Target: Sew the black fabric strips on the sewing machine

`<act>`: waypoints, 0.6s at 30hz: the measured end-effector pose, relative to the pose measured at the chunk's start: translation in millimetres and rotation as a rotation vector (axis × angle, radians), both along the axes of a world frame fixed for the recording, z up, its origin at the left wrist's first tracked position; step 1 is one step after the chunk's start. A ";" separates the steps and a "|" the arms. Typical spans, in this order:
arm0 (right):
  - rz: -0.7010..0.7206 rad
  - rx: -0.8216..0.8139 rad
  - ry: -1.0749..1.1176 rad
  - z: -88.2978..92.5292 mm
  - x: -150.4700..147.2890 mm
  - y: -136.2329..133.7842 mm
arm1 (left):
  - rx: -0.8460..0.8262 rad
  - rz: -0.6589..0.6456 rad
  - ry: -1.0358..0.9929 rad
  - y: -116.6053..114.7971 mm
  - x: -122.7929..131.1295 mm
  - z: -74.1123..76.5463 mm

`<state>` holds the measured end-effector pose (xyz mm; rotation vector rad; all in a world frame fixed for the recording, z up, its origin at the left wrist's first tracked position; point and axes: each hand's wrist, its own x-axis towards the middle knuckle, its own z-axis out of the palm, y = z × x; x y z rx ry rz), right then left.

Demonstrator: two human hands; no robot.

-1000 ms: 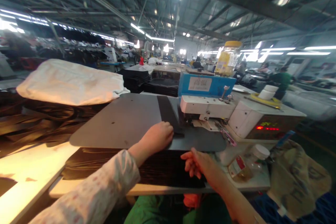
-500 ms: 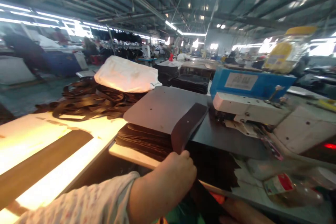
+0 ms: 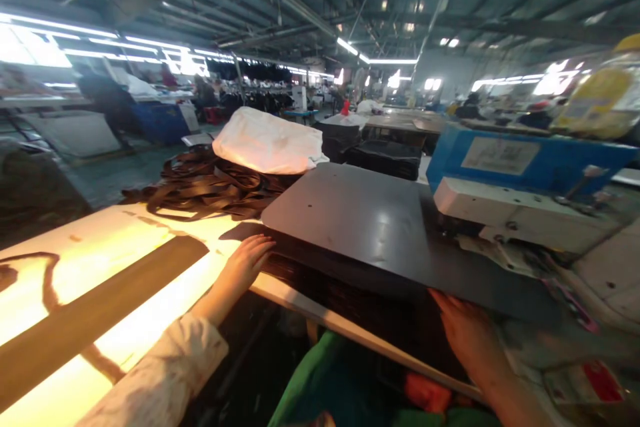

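1. the left hand [image 3: 247, 260] lies at the left end of the stack of dark pieces [image 3: 320, 277]. its fingers are stretched out and close together, the tips touching the stack's end, and they grip nothing.
2. the right hand [image 3: 463, 333] rests on the near right part of the same stack, just under the near edge of the grey plate [image 3: 370, 227]. its fingers look flat and slightly spread, but they are blurred, so i cannot tell whether they pinch a piece.
3. the stack sits on the near edge of the lit table [image 3: 125, 247], tucked beneath the grey plate and between the two hands.
4. done, as far as it shows: the top of the grey plate is bare, with no piece lying under the white machine head [image 3: 520, 213] at the right. one long dark strip [image 3: 100, 307] lies flat on the table to the near left, apart from the stack.
5. left, by my reading: the stack looks thick, so many pieces seem to be waiting, and no piece is lifted clear of it. this looks like a moment between pieces rather than mid-seam.
6. further left and farther off, a heap of dark straps [image 3: 200, 187] lies on the table with a white bag [image 3: 270, 143] resting on it. neither hand is near them.
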<state>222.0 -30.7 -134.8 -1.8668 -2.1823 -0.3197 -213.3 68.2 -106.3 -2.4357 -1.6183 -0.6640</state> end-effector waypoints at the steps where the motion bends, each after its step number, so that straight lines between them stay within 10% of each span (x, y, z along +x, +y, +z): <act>1: -0.033 0.028 -0.069 -6.0 0.4 8.8 | 0.006 0.012 -0.011 8.2 6.7 -5.1; 9: -0.019 -0.025 -0.056 -89.4 28.1 35.8 | -0.282 -0.038 0.087 33.6 29.7 -47.0; 18: 0.062 -0.005 0.050 -107.4 44.8 37.5 | -0.243 0.470 0.203 -20.4 -119.9 5.5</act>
